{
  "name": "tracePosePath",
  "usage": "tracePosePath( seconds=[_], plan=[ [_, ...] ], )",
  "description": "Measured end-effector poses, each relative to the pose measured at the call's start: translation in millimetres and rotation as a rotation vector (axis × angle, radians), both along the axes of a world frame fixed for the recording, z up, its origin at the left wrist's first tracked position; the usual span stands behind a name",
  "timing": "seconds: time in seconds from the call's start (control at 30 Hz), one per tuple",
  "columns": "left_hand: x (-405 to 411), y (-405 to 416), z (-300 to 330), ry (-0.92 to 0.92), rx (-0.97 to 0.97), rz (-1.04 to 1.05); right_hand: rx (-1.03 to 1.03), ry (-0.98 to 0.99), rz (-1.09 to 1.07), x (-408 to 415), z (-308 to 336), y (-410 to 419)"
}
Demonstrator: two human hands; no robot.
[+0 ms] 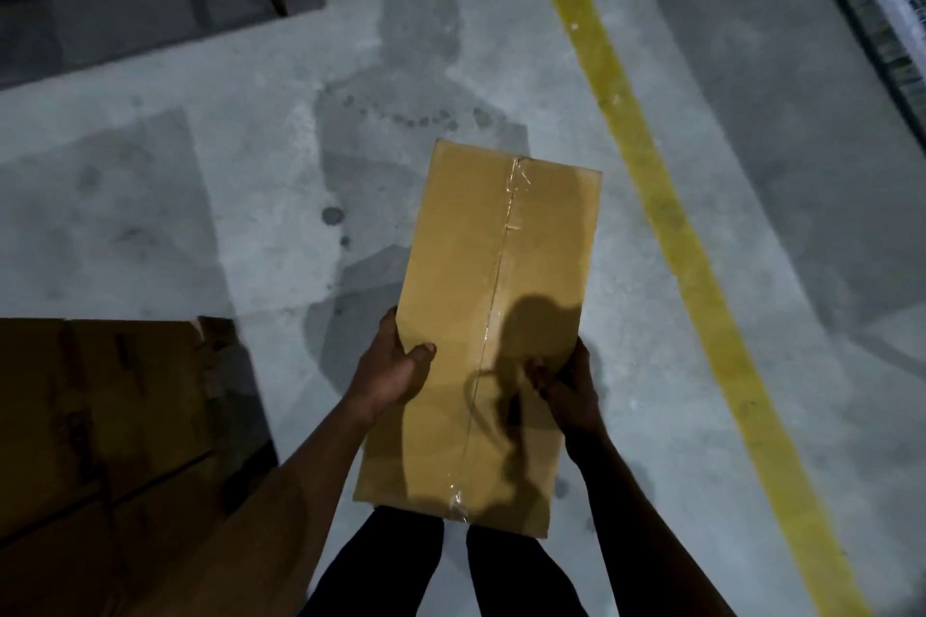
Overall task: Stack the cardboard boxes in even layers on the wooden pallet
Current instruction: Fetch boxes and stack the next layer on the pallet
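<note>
Box: one long cardboard box [493,331] is up in the air in front of the person, held flat, taped seam running down the middle of its top face, far end pointing away over the concrete floor [250,195].
Left hand: the left hand [396,366] is clamped on the box's left long edge, thumb lying on top, fingers tucked out of sight underneath.
Right hand: the right hand [566,381] is gripping the right long edge, thumb curled onto the top face, the rest hidden under the box.
Shadows: a dark shadow lies across the near half of the lid, and the person's own shadow stretches out on the floor beyond the box.
Other boxes: more brown cardboard [95,421] is stacked low on the left, in deep shade; it is too dark to say how many boxes there are.
Floor marking: a yellow painted line [646,175] runs diagonally along the right, well apart from the box.
Far right: a wire mesh fence [882,0] fills the top corner.
Below: two dark trouser legs [401,561] show under the box's near end.
</note>
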State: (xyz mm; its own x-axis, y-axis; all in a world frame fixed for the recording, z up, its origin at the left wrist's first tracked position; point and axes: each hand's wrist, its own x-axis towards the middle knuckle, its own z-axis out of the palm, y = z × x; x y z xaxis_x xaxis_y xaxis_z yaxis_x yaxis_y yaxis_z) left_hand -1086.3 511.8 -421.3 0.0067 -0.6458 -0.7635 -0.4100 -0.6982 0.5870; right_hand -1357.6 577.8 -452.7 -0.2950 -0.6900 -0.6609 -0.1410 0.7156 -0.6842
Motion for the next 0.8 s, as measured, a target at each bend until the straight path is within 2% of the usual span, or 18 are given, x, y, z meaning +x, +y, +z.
tracePosePath(
  seconds=[0.27,0.47,0.8],
  plan=[
    [12,28,100,-0.051,-0.071,0.015,-0.034,0.034,0.071,9,100,12],
    [15,35,217,-0.122,-0.13,0.022,-0.04,0.061,0.1,9,213,7],
    [19,62,395,-0.095,-0.288,0.063,-0.186,0.042,0.163,10,397,1]
  ],
)
